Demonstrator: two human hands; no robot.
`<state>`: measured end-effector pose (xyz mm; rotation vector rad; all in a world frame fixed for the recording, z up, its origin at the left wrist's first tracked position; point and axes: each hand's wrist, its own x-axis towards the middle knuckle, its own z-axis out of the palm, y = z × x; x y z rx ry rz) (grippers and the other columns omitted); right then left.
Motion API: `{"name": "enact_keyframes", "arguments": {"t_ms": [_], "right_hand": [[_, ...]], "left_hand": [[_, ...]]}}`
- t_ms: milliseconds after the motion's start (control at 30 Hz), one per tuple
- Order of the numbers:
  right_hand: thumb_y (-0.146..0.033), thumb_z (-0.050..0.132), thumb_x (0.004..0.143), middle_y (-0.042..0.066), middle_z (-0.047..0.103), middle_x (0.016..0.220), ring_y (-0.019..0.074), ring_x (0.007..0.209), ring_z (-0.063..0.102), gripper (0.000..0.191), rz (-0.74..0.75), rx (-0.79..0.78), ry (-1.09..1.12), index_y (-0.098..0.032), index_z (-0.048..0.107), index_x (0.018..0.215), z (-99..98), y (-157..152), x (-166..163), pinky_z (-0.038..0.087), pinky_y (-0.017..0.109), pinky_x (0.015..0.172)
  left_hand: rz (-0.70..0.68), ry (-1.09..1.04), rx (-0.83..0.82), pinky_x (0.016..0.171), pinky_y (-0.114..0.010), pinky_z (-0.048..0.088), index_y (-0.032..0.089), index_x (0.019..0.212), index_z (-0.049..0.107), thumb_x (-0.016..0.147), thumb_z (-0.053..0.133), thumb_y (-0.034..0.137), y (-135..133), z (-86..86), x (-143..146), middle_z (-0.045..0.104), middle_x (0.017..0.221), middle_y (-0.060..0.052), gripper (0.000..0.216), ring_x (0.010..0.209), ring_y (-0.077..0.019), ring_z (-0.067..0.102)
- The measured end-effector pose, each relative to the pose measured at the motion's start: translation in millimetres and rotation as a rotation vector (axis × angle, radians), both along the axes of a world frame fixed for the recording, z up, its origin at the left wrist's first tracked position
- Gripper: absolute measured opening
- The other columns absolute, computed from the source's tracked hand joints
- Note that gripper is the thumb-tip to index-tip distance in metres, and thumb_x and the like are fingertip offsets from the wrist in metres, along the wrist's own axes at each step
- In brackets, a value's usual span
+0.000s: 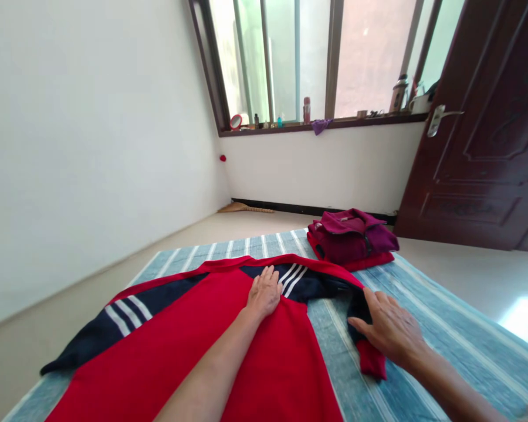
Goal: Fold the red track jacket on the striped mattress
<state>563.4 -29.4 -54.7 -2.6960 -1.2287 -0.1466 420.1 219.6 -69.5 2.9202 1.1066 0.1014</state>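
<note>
A red long-sleeved top [193, 346] lies spread out, with dark navy shoulders and sleeves and white stripes. My left hand [265, 291] rests flat on its upper part, beside the striped shoulder on the right, fingers stretched out. The right sleeve [319, 284] bends down toward a red cuff [372, 358]. My right hand [391, 325] lies over the outer bend of that sleeve, fingers extended and thumb apart; the cloth under the palm is hidden. The other sleeve [92, 340] reaches out to the left, its end near the bed's edge.
The top lies on a blue striped bed sheet [449, 328]. Folded maroon and red clothes [352, 237] are stacked at the far right corner. Beyond are a broom [246, 207] on the floor, a windowsill [281, 128] with bottles and small items, and a dark red door [479, 146].
</note>
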Motion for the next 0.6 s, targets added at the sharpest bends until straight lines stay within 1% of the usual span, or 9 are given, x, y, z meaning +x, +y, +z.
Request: {"name": "enact_keyframes", "arguments": {"t_ms": [67, 133, 200, 267, 367, 433, 467, 533, 600], "right_hand": [[-0.051, 0.056, 0.078, 0.012, 0.06, 0.109, 0.0306, 0.099, 0.057, 0.059, -0.035, 0.047, 0.059, -0.017, 0.047, 0.125, -9.1, -4, 6, 0.045, 0.038, 0.073], [-0.048, 0.055, 0.078, 0.014, 0.06, 0.113, 0.0304, 0.101, 0.058, 0.06, -0.076, 0.117, 0.127, -0.014, 0.046, 0.127, -16.1, -4, 14, 0.045, 0.036, 0.074], [-0.037, 0.057, 0.076, 0.012, 0.064, 0.108, 0.0294, 0.099, 0.059, 0.048, -0.103, 0.162, 0.187, -0.016, 0.054, 0.119, -20.5, -1, 22, 0.044, 0.034, 0.072], [-0.023, 0.054, 0.074, 0.008, 0.068, 0.094, 0.0271, 0.092, 0.062, 0.031, -0.123, 0.178, 0.217, -0.021, 0.062, 0.104, -21.3, 1, 30, 0.043, 0.031, 0.069], [-0.016, 0.045, 0.075, 0.006, 0.068, 0.09, 0.0245, 0.087, 0.063, 0.031, -0.173, 0.254, 0.182, -0.023, 0.064, 0.097, -15.3, 0, 37, 0.041, 0.03, 0.069], [-0.02, 0.045, 0.076, 0.006, 0.068, 0.093, 0.024, 0.085, 0.062, 0.031, -0.205, 0.433, 0.166, -0.022, 0.064, 0.1, -9.9, -1, 40, 0.041, 0.031, 0.069], [-0.024, 0.046, 0.076, 0.005, 0.067, 0.09, 0.0235, 0.082, 0.062, 0.029, -0.197, 0.543, 0.218, -0.022, 0.064, 0.099, -8.1, -2, 40, 0.041, 0.03, 0.068], [-0.035, 0.05, 0.075, 0.003, 0.065, 0.075, 0.0208, 0.068, 0.059, 0.026, -0.153, 0.724, 0.465, -0.02, 0.066, 0.089, -7.5, -3, 41, 0.041, 0.028, 0.059], [-0.045, 0.053, 0.073, -0.001, 0.058, 0.058, 0.017, 0.054, 0.053, 0.028, -0.119, 0.773, 0.777, -0.019, 0.064, 0.078, -10.8, -5, 42, 0.036, 0.026, 0.048]], "left_hand": [[0.021, 0.02, -0.033, 0.11, -0.038, 0.021, 0.015, 0.134, 0.039, 0.092, 0.03, 0.034, -3, -1.0, 6, 0.028, 0.149, -0.01, 0.047, 0.138, -0.02, 0.02], [0.036, 0.041, -0.064, 0.11, -0.042, 0.021, 0.015, 0.136, 0.037, 0.093, 0.027, 0.037, -3, -3.0, 9, 0.027, 0.149, -0.011, 0.049, 0.138, -0.0214, 0.02], [0.044, 0.054, -0.082, 0.11, -0.045, 0.018, 0.016, 0.138, 0.034, 0.094, 0.023, 0.039, -3, -5.1, 11, 0.024, 0.15, -0.011, 0.051, 0.139, -0.0216, 0.017], [0.044, 0.062, -0.093, 0.11, -0.046, 0.016, 0.016, 0.139, 0.032, 0.094, 0.021, 0.041, -2, -6.6, 11, 0.022, 0.151, -0.011, 0.053, 0.14, -0.0217, 0.014], [0.045, 0.069, -0.106, 0.11, -0.046, 0.016, 0.016, 0.14, 0.03, 0.093, 0.019, 0.045, -2, -7.7, 11, 0.019, 0.152, -0.011, 0.057, 0.14, -0.0222, 0.012], [0.051, 0.068, -0.11, 0.11, -0.046, 0.015, 0.016, 0.141, 0.03, 0.093, 0.019, 0.047, -2, -8.1, 11, 0.019, 0.152, -0.01, 0.059, 0.14, -0.0223, 0.012], [0.054, 0.066, -0.112, 0.111, -0.046, 0.014, 0.016, 0.14, 0.03, 0.092, 0.02, 0.048, -2, -8.3, 11, 0.019, 0.152, -0.01, 0.059, 0.14, -0.0224, 0.012], [0.059, 0.061, -0.115, 0.111, -0.046, 0.014, 0.016, 0.14, 0.031, 0.092, 0.021, 0.048, -3, -8.8, 12, 0.02, 0.152, -0.009, 0.059, 0.14, -0.0225, 0.013], [0.061, 0.053, -0.12, 0.111, -0.046, 0.014, 0.016, 0.14, 0.032, 0.092, 0.022, 0.047, -3, -9.2, 12, 0.021, 0.152, -0.009, 0.058, 0.14, -0.0224, 0.013]]}}
